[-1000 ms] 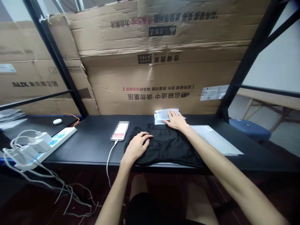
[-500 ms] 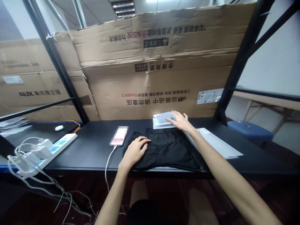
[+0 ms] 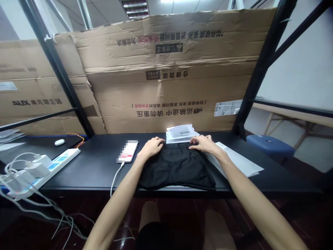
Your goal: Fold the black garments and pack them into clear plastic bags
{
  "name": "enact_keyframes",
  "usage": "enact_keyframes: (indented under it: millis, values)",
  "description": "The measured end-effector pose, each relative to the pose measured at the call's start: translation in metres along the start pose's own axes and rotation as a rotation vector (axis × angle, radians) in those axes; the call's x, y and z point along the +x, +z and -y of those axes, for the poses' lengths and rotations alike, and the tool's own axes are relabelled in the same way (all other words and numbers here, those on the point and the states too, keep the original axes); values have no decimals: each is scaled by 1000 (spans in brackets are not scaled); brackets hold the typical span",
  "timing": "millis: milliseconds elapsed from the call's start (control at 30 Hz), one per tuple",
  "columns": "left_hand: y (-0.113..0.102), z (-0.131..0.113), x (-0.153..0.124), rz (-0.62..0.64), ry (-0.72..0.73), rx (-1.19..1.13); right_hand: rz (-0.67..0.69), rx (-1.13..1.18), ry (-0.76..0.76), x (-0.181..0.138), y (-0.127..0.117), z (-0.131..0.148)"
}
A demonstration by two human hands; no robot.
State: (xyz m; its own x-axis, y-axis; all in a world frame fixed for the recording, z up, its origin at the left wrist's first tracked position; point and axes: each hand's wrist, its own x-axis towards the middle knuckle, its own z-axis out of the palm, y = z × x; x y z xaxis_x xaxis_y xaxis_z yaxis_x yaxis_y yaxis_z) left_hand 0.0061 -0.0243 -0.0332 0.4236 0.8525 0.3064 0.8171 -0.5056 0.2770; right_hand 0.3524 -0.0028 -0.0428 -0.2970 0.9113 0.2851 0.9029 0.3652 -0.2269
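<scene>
A black cloth garment [image 3: 177, 166] with a waistband along its far edge lies spread on the black table, slightly wrinkled. At its far left corner my left hand [image 3: 153, 147] is closed on the fabric, fingers bent over the edge. My right hand [image 3: 204, 143] is curled at the far right corner, thumb and forefinger on the waistband. Just beyond the waistband rests a small stack of frosted plastic bags [image 3: 180, 133], between my two hands and touched by neither. Larger frosted bags [image 3: 239, 159] lie to the right, partly under my right forearm.
Left of the garment lies a phone [image 3: 128, 151] on a white cable. A power strip [image 3: 58, 165] with chargers and tangled cords sits at the left. Cardboard [image 3: 166, 90] walls off the back, between black metal posts [image 3: 249, 86]. A blue stool [image 3: 270, 146] stands at the right.
My right hand has come off the small bags and down to the garment's far right corner. My left hand has slid away from me to the far left corner. The fabric lies flatter.
</scene>
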Motion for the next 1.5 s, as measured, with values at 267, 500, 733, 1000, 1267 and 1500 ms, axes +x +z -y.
enact_keyframes:
  millis: [267, 500, 733, 1000, 1267, 1500]
  values:
    - [17, 11, 6, -4, 11, 53, -39, 6, -84, 1, 0, 2]
    - [18, 15, 5, -52, 33, -35, -43, 4, -91, -3, 4, 12]
    - [22, 21, 7, -67, 20, -19, -90, 52, -81, -11, 9, 12]
    - [22, 21, 7, -131, 100, -159, -123, 27, -98, -18, 7, 18]
    - [5, 18, -2, -92, 205, -253, -217, 88, -153, -34, 3, 17]
    - [-14, 1, -17, 26, 278, -345, -160, 126, -246, -58, -9, 23]
